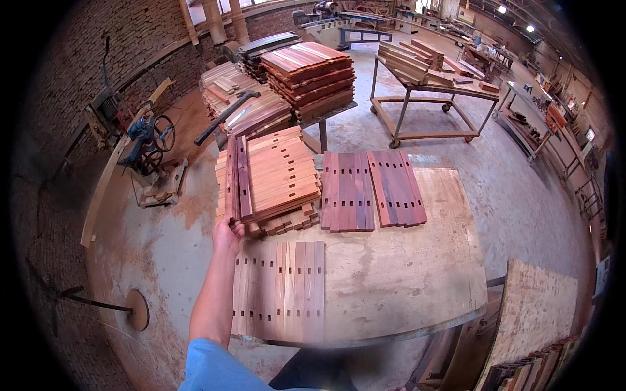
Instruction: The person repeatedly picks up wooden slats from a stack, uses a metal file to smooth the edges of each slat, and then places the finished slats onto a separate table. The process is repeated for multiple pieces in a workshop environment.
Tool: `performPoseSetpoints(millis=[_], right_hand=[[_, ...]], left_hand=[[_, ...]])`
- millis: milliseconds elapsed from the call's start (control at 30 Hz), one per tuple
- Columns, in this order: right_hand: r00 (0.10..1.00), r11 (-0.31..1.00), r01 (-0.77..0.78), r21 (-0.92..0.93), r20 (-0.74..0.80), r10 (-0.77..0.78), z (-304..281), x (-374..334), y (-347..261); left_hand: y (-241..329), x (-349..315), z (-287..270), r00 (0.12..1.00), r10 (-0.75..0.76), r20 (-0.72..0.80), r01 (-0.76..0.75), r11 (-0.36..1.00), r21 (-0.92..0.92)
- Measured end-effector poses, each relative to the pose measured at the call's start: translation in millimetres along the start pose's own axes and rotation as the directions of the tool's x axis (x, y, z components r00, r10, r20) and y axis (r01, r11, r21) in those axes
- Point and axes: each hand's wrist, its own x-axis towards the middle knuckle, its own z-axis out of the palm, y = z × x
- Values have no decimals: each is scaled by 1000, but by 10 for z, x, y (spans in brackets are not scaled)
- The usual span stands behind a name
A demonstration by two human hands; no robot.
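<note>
Left of centre in the frame, the left hand (pixel 227 237) pinches the near end of a dark slat (pixel 231 186) beside a stack (pixel 283 169); the right hand's state I cannot tell. Slotted rows (pixel 280 287) cover part of the pale, stained table (pixel 404 280). Around it: dusty floor (pixel 521 215), cart (pixel 427 135) upper right, brick wall (pixel 124 39) upper left

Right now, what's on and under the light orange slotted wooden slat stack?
On the stack: a dark reddish-brown slotted slat along the left edge; beside it, the left hand grips a second dark slat. Under: brown wooden ends show at front. Anything deeper is covered.
</note>
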Motion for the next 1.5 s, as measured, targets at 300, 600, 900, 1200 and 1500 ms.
performPoseSetpoints(millis=[300, 600, 900, 1200, 1500], right_hand=[[1000, 1000, -7, -22, 16, 7, -93, 38, 53], [999, 1000, 14, -17, -30, -15, -50, -19, -39], [1000, 1000, 1, 13, -1, -1, -97, 79, 7], [1000, 999, 4, 47, 27, -5, -224, 181, 50], [1000, 999, 6, 41, -25, -5, -198, 141, 46]], left_hand=[[-70, -11, 75, 1000, 5, 20, -6, 998, 70], [-164, -66, 156, 998, 58, 29, -63, 972, 225], [-145, -103, 153, 999, 40, -18, -36, 982, 183], [-251, -184, 263, 985, 136, 110, -151, 978, 142], [-310, -232, 432, 987, 156, 49, -162, 973, 164]])
